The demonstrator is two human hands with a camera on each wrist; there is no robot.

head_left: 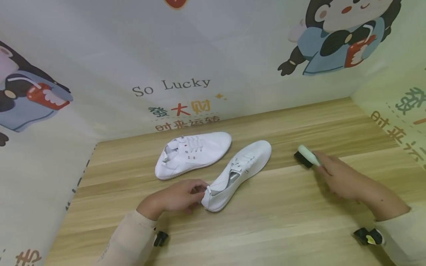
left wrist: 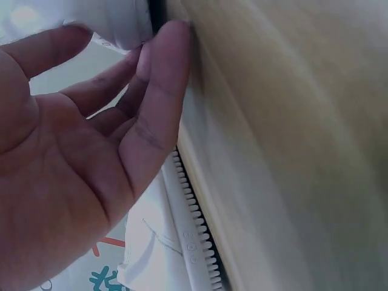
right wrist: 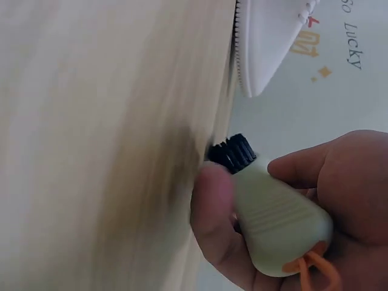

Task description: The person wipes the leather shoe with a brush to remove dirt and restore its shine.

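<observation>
Two white lace-up shoes lie on the wooden surface. My left hand (head_left: 181,195) is at the heel of the nearer shoe (head_left: 247,157), which points up and to the right. In the left wrist view, thumb and fingers pinch that heel (left wrist: 124,24) from both sides. The other shoe (head_left: 206,147), with small red letters on its side, sits just behind, its ridged sole (left wrist: 194,242) showing in the left wrist view. Off to the right, my right hand (head_left: 342,177) grips a pale green brush (head_left: 307,155) with black bristles (right wrist: 233,154) and an orange cord (right wrist: 315,270).
A printed backdrop (head_left: 249,85) with cartoon figures and lettering rises behind and on both sides of the wooden surface (head_left: 266,232). Dark devices are strapped at the left wrist (head_left: 161,238) and the right wrist (head_left: 367,236).
</observation>
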